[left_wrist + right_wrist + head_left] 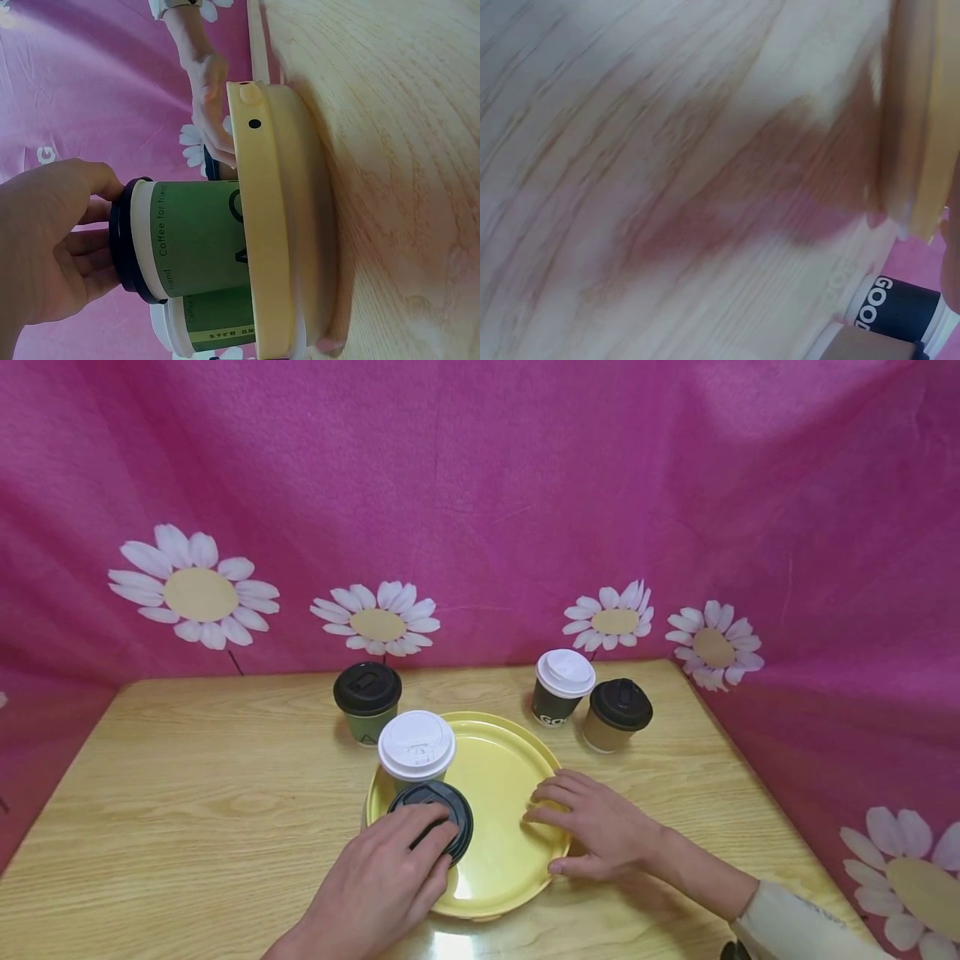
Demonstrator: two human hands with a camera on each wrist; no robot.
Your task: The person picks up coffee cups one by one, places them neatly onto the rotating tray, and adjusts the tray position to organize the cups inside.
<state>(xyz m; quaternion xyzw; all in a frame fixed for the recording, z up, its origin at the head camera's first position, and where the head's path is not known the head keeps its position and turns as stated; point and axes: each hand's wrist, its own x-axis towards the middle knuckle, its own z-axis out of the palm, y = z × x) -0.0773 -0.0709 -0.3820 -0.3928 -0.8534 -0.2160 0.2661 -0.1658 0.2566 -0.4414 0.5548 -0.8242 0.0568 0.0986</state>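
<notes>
My left hand [390, 868] grips the black lid of a green paper coffee cup [199, 236] from above. That cup stands upright on the left part of a round yellow tray [498, 777]. Just behind it on the tray is another green coffee cup with a white lid [416, 745]. Over at the tray's right rim, my right hand [592, 827] has its fingers spread and loosely bent, holding nothing. Whether those fingers touch the rim, I cannot tell. The right wrist view catches mostly table and the tray's side [922, 120].
Behind the tray to the left stands a green cup with a black lid [367, 702]. At the back right are a black cup with a white lid [558, 693] and a brown cup with a black lid [615, 718]. A pink flowered cloth [480, 510] hangs around the wooden table [210, 793].
</notes>
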